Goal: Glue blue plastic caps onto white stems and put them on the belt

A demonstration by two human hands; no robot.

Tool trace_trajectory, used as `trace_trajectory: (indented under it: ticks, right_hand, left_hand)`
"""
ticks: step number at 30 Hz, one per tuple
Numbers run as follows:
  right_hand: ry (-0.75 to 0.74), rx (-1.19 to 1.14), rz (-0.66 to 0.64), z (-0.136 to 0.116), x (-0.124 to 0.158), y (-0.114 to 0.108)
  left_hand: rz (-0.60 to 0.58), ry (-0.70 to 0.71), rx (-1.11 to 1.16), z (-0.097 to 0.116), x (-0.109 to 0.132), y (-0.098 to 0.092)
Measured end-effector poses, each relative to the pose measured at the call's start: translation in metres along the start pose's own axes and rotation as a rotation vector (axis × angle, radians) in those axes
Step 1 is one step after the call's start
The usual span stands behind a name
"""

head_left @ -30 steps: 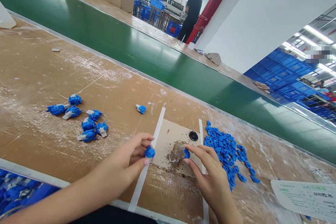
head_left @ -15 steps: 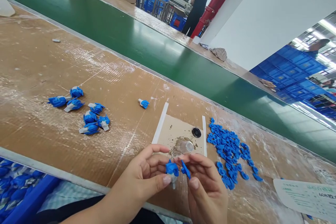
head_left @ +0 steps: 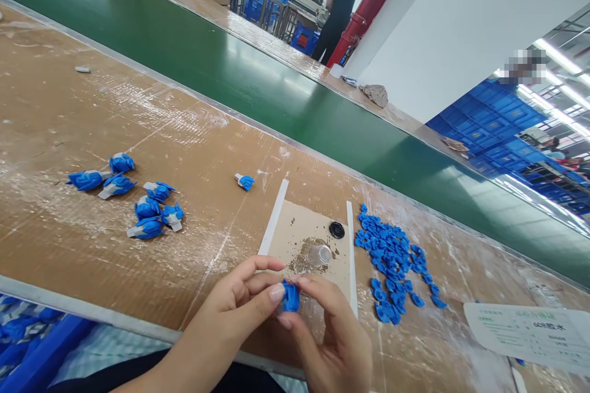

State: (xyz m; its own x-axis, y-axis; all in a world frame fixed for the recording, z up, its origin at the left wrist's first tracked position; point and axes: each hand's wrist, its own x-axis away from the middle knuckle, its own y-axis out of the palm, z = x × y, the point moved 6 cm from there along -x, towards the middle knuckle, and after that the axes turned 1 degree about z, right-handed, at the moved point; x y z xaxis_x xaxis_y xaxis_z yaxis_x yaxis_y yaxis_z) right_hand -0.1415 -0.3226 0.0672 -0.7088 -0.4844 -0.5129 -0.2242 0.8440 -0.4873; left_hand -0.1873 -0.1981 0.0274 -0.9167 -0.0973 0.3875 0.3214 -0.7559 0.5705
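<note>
My left hand [head_left: 246,298] is closed, pinching a small blue plastic part [head_left: 290,298] between thumb and fingers. My right hand [head_left: 329,319] is closed on the same part from the other side, thumb below and index finger above. The small blue piece from the right hand cannot be told apart from it now, and fingers cover much of both. Just beyond my hands, a clear small cup [head_left: 319,255] lies in a wet patch on a beige sheet [head_left: 286,227], with a black round cap [head_left: 337,230] near it.
Loose blue pieces [head_left: 389,252] lie heaped at the right. Several blue-and-grey parts [head_left: 146,206] are grouped at the left, with a single one [head_left: 244,182] nearer the sheet. A blue crate [head_left: 50,356] stands lower left. A green conveyor belt [head_left: 258,73] crosses behind; a printed label [head_left: 530,331] lies right.
My right hand has moved its small blue piece left, against the blue-and-grey part in my left hand. The two were apart before. The whole view has shifted slightly.
</note>
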Motion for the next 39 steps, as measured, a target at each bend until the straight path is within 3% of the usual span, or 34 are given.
trace_trajectory:
  ticks: [6,10,14,15,17,21,25,28,34,36,39]
  right_hand:
    - [-0.196,0.101,-0.107,-0.022,-0.005,0.017]
    - [-0.159,0.164,-0.117,-0.013,-0.005,0.004]
    - [0.060,0.616,0.200,0.041,-0.015,-0.060]
    - [0.108,0.779,0.223,0.056,-0.019,-0.075]
    - [0.129,0.869,0.201,0.085,-0.026,-0.094]
    - [0.133,0.922,0.077,0.120,-0.034,-0.105]
    - [0.165,0.936,-0.001,0.133,-0.035,-0.103]
    - [0.195,0.942,-0.029,0.138,-0.033,-0.103]
    - [0.250,0.907,-0.129,0.143,-0.031,-0.104]
    - [0.271,0.880,-0.157,0.146,-0.031,-0.106]
    - [0.287,0.838,-0.185,0.152,-0.030,-0.111]
  left_hand:
    - [-0.061,-0.030,-0.085,-0.001,-0.007,-0.002]
    - [-0.065,-0.013,-0.240,-0.003,-0.003,-0.015]
    - [0.218,0.304,-0.673,0.015,0.000,-0.055]
    - [0.276,0.407,-0.830,0.021,0.002,-0.063]
    - [0.331,0.606,-1.143,0.031,0.005,-0.070]
    - [0.274,0.909,-1.529,0.039,0.012,-0.063]
    - [0.168,1.078,-1.789,0.042,0.018,-0.051]
    - [0.186,1.116,-2.010,0.050,0.018,-0.051]
    - [0.385,1.088,-2.256,0.085,0.011,-0.063]
    - [0.372,1.056,-2.245,0.094,0.007,-0.064]
    - [0.243,1.031,-2.164,0.105,-0.003,-0.058]
